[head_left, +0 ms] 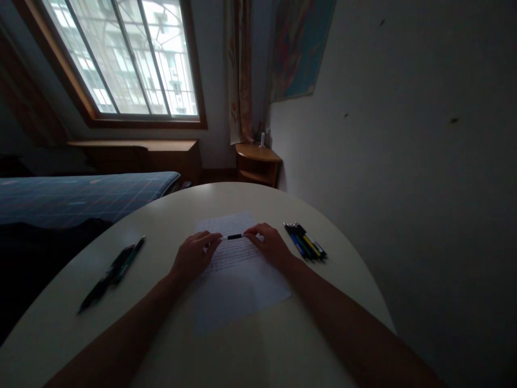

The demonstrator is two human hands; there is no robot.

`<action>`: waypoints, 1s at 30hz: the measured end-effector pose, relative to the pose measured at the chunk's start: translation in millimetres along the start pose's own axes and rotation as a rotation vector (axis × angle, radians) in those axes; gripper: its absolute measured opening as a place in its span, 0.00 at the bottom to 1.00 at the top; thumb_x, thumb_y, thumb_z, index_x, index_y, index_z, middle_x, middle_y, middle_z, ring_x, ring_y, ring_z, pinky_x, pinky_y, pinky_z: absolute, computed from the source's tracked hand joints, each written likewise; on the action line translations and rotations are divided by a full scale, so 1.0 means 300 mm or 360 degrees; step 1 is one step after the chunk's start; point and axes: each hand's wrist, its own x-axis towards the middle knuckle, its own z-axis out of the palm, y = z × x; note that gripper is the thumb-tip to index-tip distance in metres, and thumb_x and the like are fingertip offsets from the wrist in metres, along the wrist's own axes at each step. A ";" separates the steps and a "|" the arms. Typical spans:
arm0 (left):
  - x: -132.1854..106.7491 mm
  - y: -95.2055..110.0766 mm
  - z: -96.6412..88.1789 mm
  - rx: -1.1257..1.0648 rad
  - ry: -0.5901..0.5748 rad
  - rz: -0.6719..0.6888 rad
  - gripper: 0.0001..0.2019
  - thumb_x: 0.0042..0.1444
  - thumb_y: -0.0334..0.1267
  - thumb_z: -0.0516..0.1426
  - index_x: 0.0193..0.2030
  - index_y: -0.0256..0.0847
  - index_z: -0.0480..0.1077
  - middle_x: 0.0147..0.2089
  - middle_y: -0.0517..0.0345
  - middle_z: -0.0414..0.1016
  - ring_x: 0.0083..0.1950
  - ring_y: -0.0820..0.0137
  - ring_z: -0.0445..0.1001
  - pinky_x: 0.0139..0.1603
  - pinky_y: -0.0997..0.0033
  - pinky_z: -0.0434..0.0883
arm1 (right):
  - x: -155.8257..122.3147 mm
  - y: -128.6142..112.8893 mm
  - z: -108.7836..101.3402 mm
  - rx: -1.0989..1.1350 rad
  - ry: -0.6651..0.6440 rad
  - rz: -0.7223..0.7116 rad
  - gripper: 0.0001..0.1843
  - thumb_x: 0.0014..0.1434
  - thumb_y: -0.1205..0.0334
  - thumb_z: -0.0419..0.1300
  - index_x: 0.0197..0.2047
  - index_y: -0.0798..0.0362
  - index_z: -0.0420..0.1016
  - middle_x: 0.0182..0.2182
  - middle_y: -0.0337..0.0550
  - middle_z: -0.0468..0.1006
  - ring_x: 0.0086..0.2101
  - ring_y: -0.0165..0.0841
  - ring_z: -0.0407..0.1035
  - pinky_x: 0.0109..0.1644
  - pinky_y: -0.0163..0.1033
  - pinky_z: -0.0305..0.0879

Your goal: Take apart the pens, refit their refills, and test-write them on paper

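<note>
Both of my hands hold one pen (235,236), which lies level between them above a written sheet of paper (242,291). Its middle is black, and its left part looks pale. My left hand (196,252) pinches the left end between thumb and fingers. At the other end, my right hand (269,243) pinches the tip. Handwritten lines cover the upper half of the sheet, while the lower half is blank. To the right of my right hand lies a row of several pens (306,242), dark with blue, yellow and white parts.
A few dark pens (111,275) lie at the left of the round white table (218,196). Beyond it are a bed (89,194) at left, a corner shelf (258,153) behind, and a wall (404,178) along the right.
</note>
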 end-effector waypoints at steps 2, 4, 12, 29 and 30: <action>0.001 0.000 0.001 0.0015 -0.0007 -0.0009 0.15 0.65 0.45 0.50 0.47 0.44 0.76 0.39 0.55 0.78 0.38 0.67 0.75 0.41 0.67 0.70 | 0.000 0.002 0.002 0.0018 0.0007 -0.0017 0.05 0.61 0.62 0.62 0.41 0.51 0.79 0.36 0.42 0.80 0.39 0.33 0.72 0.46 0.39 0.66; 0.001 0.000 0.001 0.0021 -0.0002 -0.0015 0.15 0.65 0.46 0.50 0.47 0.44 0.76 0.39 0.55 0.78 0.38 0.67 0.75 0.41 0.67 0.70 | -0.001 0.002 0.003 0.0021 0.0017 -0.0025 0.06 0.61 0.62 0.62 0.41 0.51 0.79 0.36 0.42 0.80 0.39 0.33 0.72 0.46 0.39 0.66; 0.003 0.002 -0.002 -0.0012 -0.0006 -0.0021 0.16 0.66 0.46 0.49 0.47 0.45 0.75 0.41 0.54 0.78 0.39 0.67 0.75 0.42 0.66 0.70 | -0.002 -0.002 0.005 -0.0044 0.0021 0.0066 0.07 0.62 0.60 0.62 0.39 0.52 0.79 0.35 0.43 0.80 0.38 0.34 0.72 0.45 0.40 0.65; 0.003 0.002 0.000 -0.0036 -0.0038 -0.0044 0.16 0.66 0.46 0.49 0.47 0.45 0.75 0.40 0.55 0.78 0.38 0.67 0.75 0.42 0.66 0.70 | -0.004 -0.002 0.007 0.0029 -0.0007 0.0040 0.05 0.61 0.61 0.62 0.39 0.52 0.79 0.35 0.42 0.80 0.39 0.33 0.72 0.46 0.39 0.65; 0.003 0.002 0.000 -0.0032 -0.0039 -0.0044 0.15 0.66 0.46 0.49 0.48 0.45 0.75 0.40 0.55 0.77 0.38 0.67 0.75 0.42 0.66 0.70 | -0.005 -0.001 0.007 0.0035 -0.0005 0.0029 0.05 0.60 0.62 0.63 0.40 0.51 0.78 0.36 0.42 0.80 0.39 0.33 0.71 0.46 0.39 0.66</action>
